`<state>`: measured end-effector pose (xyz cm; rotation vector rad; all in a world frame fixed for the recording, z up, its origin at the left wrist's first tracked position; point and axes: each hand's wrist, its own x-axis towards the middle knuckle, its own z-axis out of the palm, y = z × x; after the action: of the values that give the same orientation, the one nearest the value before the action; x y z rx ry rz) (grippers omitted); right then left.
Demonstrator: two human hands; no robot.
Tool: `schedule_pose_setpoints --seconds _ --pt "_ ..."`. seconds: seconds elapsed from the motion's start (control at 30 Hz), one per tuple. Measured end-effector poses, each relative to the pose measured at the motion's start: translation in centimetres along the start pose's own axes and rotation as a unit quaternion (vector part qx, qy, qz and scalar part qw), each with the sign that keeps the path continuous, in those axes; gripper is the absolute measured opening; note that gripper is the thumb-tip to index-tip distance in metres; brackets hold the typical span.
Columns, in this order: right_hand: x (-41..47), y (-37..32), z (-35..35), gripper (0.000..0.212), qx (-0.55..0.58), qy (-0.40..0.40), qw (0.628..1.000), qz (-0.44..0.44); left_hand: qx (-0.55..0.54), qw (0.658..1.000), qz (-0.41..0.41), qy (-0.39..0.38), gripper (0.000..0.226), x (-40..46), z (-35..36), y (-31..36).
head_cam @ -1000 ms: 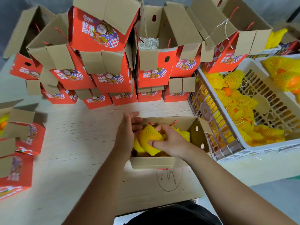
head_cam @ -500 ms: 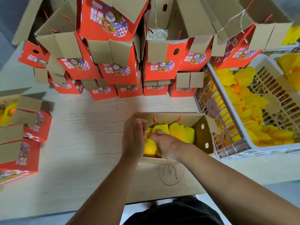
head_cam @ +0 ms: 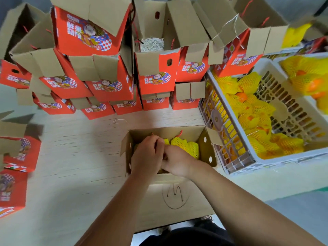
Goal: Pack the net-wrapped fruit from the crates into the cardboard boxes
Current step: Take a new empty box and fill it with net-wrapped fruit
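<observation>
An open cardboard box (head_cam: 165,132) stands on the table right in front of me. Net-wrapped fruit (head_cam: 188,146) in yellow foam mesh fills its right half. Both my hands are down inside its left half, pressed together. My left hand (head_cam: 147,155) has its fingers curled downward, and my right hand (head_cam: 177,162) tucks its fingers beneath them. They close on a fruit that they almost wholly hide. To the right, a white plastic crate (head_cam: 284,159) holds several more wrapped fruit (head_cam: 255,110).
Red printed boxes (head_cam: 110,87) with open flaps are stacked at the back, one holding shredded filling (head_cam: 152,44). More red boxes (head_cam: 19,153) sit at the left. A second crate (head_cam: 301,57) of fruit stands far right. The box's near flap (head_cam: 175,194) bears a pen scribble.
My right hand carried a yellow wrapped fruit down into the box's left side. My left hand closed in over it, and the fruit is now hidden beneath both hands.
</observation>
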<state>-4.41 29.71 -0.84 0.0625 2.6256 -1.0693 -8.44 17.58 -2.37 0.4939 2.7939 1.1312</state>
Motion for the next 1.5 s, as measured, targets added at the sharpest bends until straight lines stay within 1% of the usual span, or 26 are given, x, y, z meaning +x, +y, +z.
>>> schedule_pose_setpoints --seconds 0.03,0.1,0.2,0.27,0.33,0.4,0.47,0.5,0.6,0.67,0.73,0.8,0.87,0.9,0.97,1.03,1.07,1.13,1.17,1.2,1.23,1.3,1.37,1.4,1.43,1.5 --pt "-0.9 0.5 -0.9 0.019 0.041 0.041 0.998 0.000 -0.046 0.999 0.007 0.001 0.027 0.3 0.5 1.3" --pt "-2.8 2.0 -3.3 0.015 0.100 0.124 0.987 -0.001 -0.086 0.995 0.056 0.003 0.028 1.0 2.0 4.8" --pt "-5.6 5.1 -7.3 0.014 0.113 0.250 0.962 -0.003 -0.121 0.984 0.128 -0.012 0.019 2.4 5.2 10.2" --pt "-7.3 7.8 -9.8 0.017 0.115 0.313 0.943 0.013 -0.155 0.974 0.161 -0.028 0.020 3.4 7.8 13.5" --pt "-8.7 10.7 -12.2 0.014 0.116 0.342 0.932 0.029 -0.162 0.966 0.198 -0.036 0.023 4.3 10.8 16.6" --pt "-9.8 13.8 -14.4 0.014 0.120 0.348 0.929 0.042 -0.152 0.963 0.216 -0.052 0.025 5.3 14.0 19.2" --pt "-10.7 16.9 -16.6 0.013 0.117 0.357 0.925 0.060 -0.125 0.971 0.193 -0.061 0.026 7.0 16.7 21.0" --pt "-10.9 18.6 -17.6 0.013 0.115 0.357 0.924 0.076 -0.094 0.979 0.174 -0.051 0.028 8.1 17.7 21.6" --pt "-9.6 23.2 -20.4 0.022 0.108 0.303 0.937 0.139 0.041 0.991 0.127 0.011 0.026 11.7 19.6 22.6" --pt "-7.6 25.3 -21.2 0.035 0.087 0.253 0.950 0.161 0.156 0.979 0.131 0.023 0.019 13.1 20.7 23.0" --pt "-4.9 26.2 -21.4 0.053 0.054 0.214 0.964 0.148 0.245 0.960 0.136 0.011 0.020 13.6 21.8 23.2" --pt "-1.8 26.7 -21.0 0.064 0.012 0.174 0.978 0.111 0.284 0.951 0.125 0.016 0.024 13.7 22.4 23.2" --pt "1.1 27.0 -20.3 0.071 -0.047 0.118 0.986 0.105 0.318 0.940 0.119 0.027 0.024 13.8 22.7 23.0" --pt "2.1 27.1 -19.9 0.071 -0.068 0.096 0.987 0.108 0.337 0.933 0.123 0.028 0.024 13.9 22.8 23.1" --pt "3.6 27.6 -19.1 0.065 -0.081 0.095 0.986 0.109 0.363 0.923 0.122 0.019 0.022 14.1 22.9 23.4" --pt "4.1 28.3 -18.6 0.062 -0.026 0.115 0.987 0.107 0.367 0.924 0.111 0.007 0.022 14.1 22.9 23.4" --pt "4.0 28.4 -18.5 0.061 0.050 0.130 0.984 0.115 0.372 0.922 0.106 0.001 0.026 14.1 22.9 23.2" --pt "3.3 28.7 -18.5 0.063 0.214 0.177 0.950 0.140 0.396 0.912 0.107 -0.015 0.043 14.0 22.9 23.0" --pt "3.0 28.8 -18.9 0.067 0.264 0.201 0.932 0.146 0.404 0.907 0.113 -0.025 0.053 14.0 22.9 23.0" --pt "2.7 29.0 -19.4 0.070 0.287 0.209 0.925 0.136 0.406 0.905 0.121 -0.036 0.062 14.1 22.7 23.1" --pt "2.4 29.4 -20.1 0.071 0.292 0.194 0.930 0.111 0.401 0.906 0.130 -0.050 0.069 14.1 22.5 23.2" --pt "1.8 30.5 -21.6 0.072 0.268 0.114 0.955 0.057 0.385 0.908 0.145 -0.077 0.078 14.0 22.0 23.4" --pt "1.1 31.5 -23.1 0.075 0.244 0.018 0.968 0.049 0.387 0.905 0.151 -0.095 0.085 13.8 21.7 23.6" --pt "0.9 31.9 -23.7 0.076 0.240 -0.013 0.969 0.060 0.391 0.901 0.154 -0.103 0.088 13.8 21.7 23.7" --pt "0.8 32.2 -24.2 0.074 0.246 -0.027 0.966 0.076 0.396 0.898 0.157 -0.112 0.089 13.8 21.6 23.7" --pt "0.6 32.4 -25.4 0.063 0.303 -0.017 0.947 0.104 0.400 0.893 0.165 -0.123 0.092 13.8 21.6 23.9"
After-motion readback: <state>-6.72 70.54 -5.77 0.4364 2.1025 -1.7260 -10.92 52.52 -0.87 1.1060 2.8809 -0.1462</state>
